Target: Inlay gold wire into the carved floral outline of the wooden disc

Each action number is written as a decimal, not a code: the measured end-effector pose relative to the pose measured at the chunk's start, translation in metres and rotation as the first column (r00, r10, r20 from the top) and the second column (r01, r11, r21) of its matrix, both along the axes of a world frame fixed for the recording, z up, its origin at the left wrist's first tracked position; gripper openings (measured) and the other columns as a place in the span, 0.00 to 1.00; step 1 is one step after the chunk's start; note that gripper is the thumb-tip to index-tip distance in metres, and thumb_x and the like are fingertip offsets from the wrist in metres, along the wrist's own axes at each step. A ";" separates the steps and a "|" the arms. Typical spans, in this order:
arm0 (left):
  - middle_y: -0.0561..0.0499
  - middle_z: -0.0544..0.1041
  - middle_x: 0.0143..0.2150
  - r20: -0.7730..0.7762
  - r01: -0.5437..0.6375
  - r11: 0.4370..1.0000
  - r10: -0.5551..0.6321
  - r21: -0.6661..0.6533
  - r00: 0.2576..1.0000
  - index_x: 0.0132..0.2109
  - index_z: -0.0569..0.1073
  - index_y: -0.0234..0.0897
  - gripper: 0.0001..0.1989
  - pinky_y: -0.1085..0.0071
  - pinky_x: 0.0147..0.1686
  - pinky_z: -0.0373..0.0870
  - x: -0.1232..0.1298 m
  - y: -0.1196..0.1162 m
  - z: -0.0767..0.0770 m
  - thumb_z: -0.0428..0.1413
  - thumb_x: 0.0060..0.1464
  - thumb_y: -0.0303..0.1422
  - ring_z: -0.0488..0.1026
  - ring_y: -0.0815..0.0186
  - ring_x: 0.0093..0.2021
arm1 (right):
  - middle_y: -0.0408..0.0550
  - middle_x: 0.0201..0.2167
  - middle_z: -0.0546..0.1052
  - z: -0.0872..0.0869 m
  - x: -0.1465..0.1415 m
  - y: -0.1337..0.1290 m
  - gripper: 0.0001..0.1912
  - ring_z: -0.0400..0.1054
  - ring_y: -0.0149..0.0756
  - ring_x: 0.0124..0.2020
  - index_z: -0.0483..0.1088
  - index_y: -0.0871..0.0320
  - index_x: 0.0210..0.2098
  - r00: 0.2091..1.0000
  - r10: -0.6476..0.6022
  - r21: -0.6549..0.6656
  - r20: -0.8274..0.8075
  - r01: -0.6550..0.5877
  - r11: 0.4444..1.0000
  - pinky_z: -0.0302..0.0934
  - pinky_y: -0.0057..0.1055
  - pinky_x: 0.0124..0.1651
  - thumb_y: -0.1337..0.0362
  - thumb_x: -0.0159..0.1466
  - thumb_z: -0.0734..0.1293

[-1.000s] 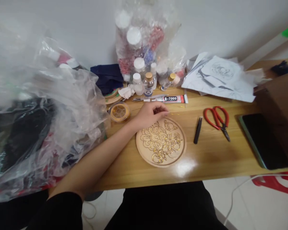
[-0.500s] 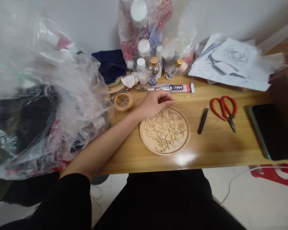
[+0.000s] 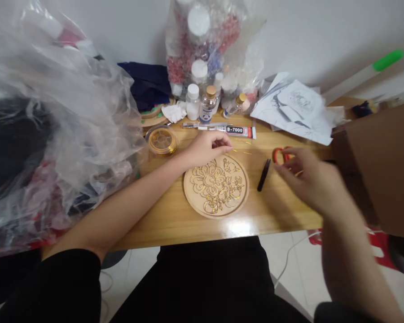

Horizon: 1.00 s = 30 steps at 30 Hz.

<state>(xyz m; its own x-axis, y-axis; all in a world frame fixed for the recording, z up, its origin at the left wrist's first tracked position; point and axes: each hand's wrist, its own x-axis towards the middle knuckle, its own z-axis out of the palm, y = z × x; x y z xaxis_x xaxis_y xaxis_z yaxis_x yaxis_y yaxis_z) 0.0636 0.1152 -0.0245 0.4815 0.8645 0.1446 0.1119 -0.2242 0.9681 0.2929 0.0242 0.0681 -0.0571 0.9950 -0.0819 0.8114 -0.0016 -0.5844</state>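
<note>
A round wooden plaque [image 3: 216, 211] with a floral design outlined in gold wire lies on the table. My left hand [image 3: 210, 146] is over its far edge, thumb and fingertips pinched together. A thin gold wire [image 3: 243, 152] runs off to the right from those fingertips. My right hand [image 3: 309, 177], slightly blurred, hovers over the red-handled pliers [image 3: 278, 156], thumb and fingers apart; it covers most of the tool. Black tweezers [image 3: 264, 175] lie between the plaque and my right hand. A spool of gold wire [image 3: 162, 141] sits left of my left hand.
Behind the plaque are a B-7000 glue tube [image 3: 239, 130], a cork-topped bottle [image 3: 208, 107] and a bag of bottles [image 3: 218, 40]. Plastic bags [image 3: 97, 112] crowd the left. Paper drawings [image 3: 292, 107] and a cardboard box [image 3: 387, 166] are on the right.
My right hand has come into view from the right and now covers much of the pliers. The view has shifted rightward. My left hand keeps its pinch by the plaque's far edge.
</note>
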 end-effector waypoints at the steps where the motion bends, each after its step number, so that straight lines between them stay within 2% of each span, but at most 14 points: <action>1: 0.53 0.76 0.30 0.000 -0.004 1.000 0.004 -0.003 1.000 0.31 0.74 0.34 0.04 0.73 0.33 0.67 0.000 0.000 0.000 0.59 0.50 0.22 0.70 0.72 0.30 | 0.47 0.24 0.71 -0.010 -0.006 0.000 0.14 0.57 0.29 0.20 0.69 0.60 0.44 0.993 -0.046 -0.004 0.112 0.047 0.999 0.53 0.29 0.22 0.62 0.59 0.69; 3: 0.53 0.76 0.30 0.000 -0.008 1.000 0.008 -0.007 1.000 0.31 0.74 0.34 0.04 0.74 0.33 0.67 0.000 -0.001 0.001 0.59 0.49 0.21 0.70 0.73 0.30 | 0.46 0.21 0.69 -0.030 -0.014 0.000 0.19 0.53 0.31 0.17 0.68 0.62 0.47 0.948 -0.116 0.016 0.295 0.116 0.993 0.45 0.31 0.20 0.64 0.56 0.69; 5: 0.53 0.76 0.30 -0.013 -0.013 1.000 0.012 -0.012 1.000 0.31 0.74 0.34 0.04 0.75 0.33 0.67 0.000 -0.001 0.002 0.59 0.49 0.21 0.70 0.73 0.30 | 0.46 0.21 0.70 -0.043 -0.015 -0.003 0.21 0.56 0.33 0.18 0.68 0.62 0.49 0.947 -0.122 0.054 0.296 0.111 0.992 0.47 0.31 0.21 0.66 0.55 0.67; 7: 0.53 0.76 0.30 -0.039 -0.014 1.000 0.013 -0.024 0.999 0.31 0.74 0.34 0.04 0.75 0.33 0.67 -0.001 -0.001 0.004 0.59 0.49 0.22 0.70 0.73 0.30 | 0.44 0.21 0.70 -0.045 -0.010 -0.006 0.18 0.60 0.32 0.19 0.71 0.59 0.46 0.988 -0.111 0.079 0.110 0.102 0.992 0.51 0.31 0.23 0.67 0.55 0.66; 9: 0.53 0.76 0.30 -0.063 -0.011 1.000 0.009 -0.028 0.998 0.31 0.74 0.34 0.03 0.75 0.33 0.66 -0.001 -0.001 0.005 0.59 0.50 0.23 0.69 0.73 0.30 | 0.41 0.19 0.69 -0.036 -0.004 -0.008 0.12 0.61 0.31 0.19 0.74 0.57 0.40 0.966 -0.091 0.081 -0.241 0.114 0.990 0.55 0.30 0.24 0.65 0.57 0.65; 11: 0.53 0.76 0.31 -0.077 -0.004 1.000 0.003 -0.015 0.997 0.32 0.75 0.33 0.02 0.74 0.33 0.66 -0.001 -0.001 0.006 0.59 0.51 0.24 0.69 0.73 0.30 | 0.42 0.19 0.71 -0.025 -0.003 -0.008 0.10 0.64 0.31 0.20 0.75 0.56 0.38 0.811 -0.019 0.117 -0.585 0.107 0.987 0.57 0.30 0.24 0.64 0.60 0.63; 12: 0.53 0.76 0.31 -0.081 -0.001 1.000 0.001 -0.005 0.997 0.32 0.75 0.33 0.02 0.74 0.33 0.66 -0.001 -0.001 0.006 0.58 0.51 0.24 0.69 0.73 0.30 | 0.43 0.21 0.73 -0.021 -0.005 -0.006 0.11 0.68 0.33 0.22 0.74 0.56 0.39 0.743 0.051 0.159 -0.668 0.075 0.984 0.60 0.31 0.26 0.65 0.61 0.62; 13: 0.53 0.76 0.31 -0.083 -0.001 1.000 0.002 0.004 0.997 0.32 0.75 0.33 0.02 0.74 0.33 0.66 -0.001 -0.001 0.006 0.58 0.51 0.24 0.69 0.73 0.30 | 0.44 0.26 0.76 -0.018 -0.009 -0.004 0.11 0.71 0.34 0.27 0.74 0.55 0.40 0.731 0.119 0.212 -0.671 0.036 0.977 0.63 0.33 0.30 0.66 0.61 0.62; 14: 0.53 0.76 0.31 -0.083 -0.006 1.000 0.007 0.011 0.997 0.32 0.75 0.33 0.02 0.74 0.33 0.66 -0.001 -0.001 0.006 0.58 0.50 0.24 0.70 0.73 0.30 | 0.45 0.32 0.78 -0.019 -0.014 0.000 0.11 0.74 0.36 0.33 0.73 0.55 0.42 0.776 0.188 0.270 -0.602 -0.024 0.963 0.66 0.34 0.36 0.68 0.60 0.64; 16: 0.53 0.76 0.31 -0.089 -0.017 1.000 0.019 0.025 0.996 0.32 0.75 0.33 0.02 0.75 0.33 0.67 -0.001 -0.001 0.007 0.58 0.50 0.24 0.70 0.73 0.30 | 0.46 0.40 0.79 -0.026 -0.025 0.010 0.13 0.74 0.38 0.43 0.71 0.54 0.41 0.911 0.311 0.354 -0.270 -0.207 0.912 0.66 0.39 0.47 0.70 0.57 0.66; 19: 0.53 0.76 0.30 -0.110 -0.024 0.999 0.028 0.040 0.993 0.32 0.75 0.33 0.01 0.75 0.32 0.67 -0.002 -0.001 0.008 0.58 0.50 0.25 0.70 0.73 0.30 | 0.44 0.38 0.79 -0.047 -0.036 0.024 0.11 0.74 0.35 0.40 0.71 0.54 0.41 0.946 0.324 0.507 0.007 -0.282 0.814 0.66 0.37 0.46 0.70 0.58 0.66; 23: 0.53 0.76 0.30 -0.118 -0.018 0.999 0.024 0.048 0.993 0.32 0.76 0.32 0.01 0.75 0.32 0.67 -0.001 -0.001 0.010 0.58 0.50 0.26 0.70 0.73 0.29 | 0.46 0.38 0.78 -0.066 -0.036 0.028 0.12 0.73 0.36 0.38 0.67 0.55 0.44 0.985 0.169 0.603 -0.034 -0.115 0.790 0.66 0.36 0.43 0.62 0.61 0.67; 28: 0.54 0.75 0.29 -0.135 -0.015 0.996 0.026 0.084 0.991 0.32 0.76 0.33 0.01 0.76 0.31 0.66 -0.001 0.000 0.008 0.59 0.50 0.25 0.69 0.74 0.28 | 0.49 0.38 0.73 -0.076 -0.031 0.026 0.19 0.70 0.38 0.38 0.63 0.56 0.48 0.975 0.217 0.562 -0.047 -0.154 0.813 0.65 0.39 0.41 0.51 0.64 0.61; 30: 0.54 0.76 0.29 -0.126 -0.011 0.995 0.023 0.095 0.992 0.32 0.76 0.33 0.01 0.76 0.31 0.66 -0.001 0.000 0.006 0.59 0.50 0.25 0.69 0.74 0.28 | 0.45 0.33 0.70 -0.080 -0.031 0.026 0.20 0.68 0.35 0.33 0.62 0.54 0.47 0.967 0.205 0.603 -0.154 -0.072 0.795 0.64 0.37 0.36 0.46 0.64 0.59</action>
<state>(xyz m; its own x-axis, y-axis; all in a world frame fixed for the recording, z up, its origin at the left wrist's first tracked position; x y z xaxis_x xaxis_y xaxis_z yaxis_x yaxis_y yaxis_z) 0.0626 0.1150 -0.0184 0.4865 0.8581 0.1640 0.2368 -0.3103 0.9207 0.2615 0.0498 -0.0120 -0.1473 0.8257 0.5445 0.6407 0.4990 -0.5835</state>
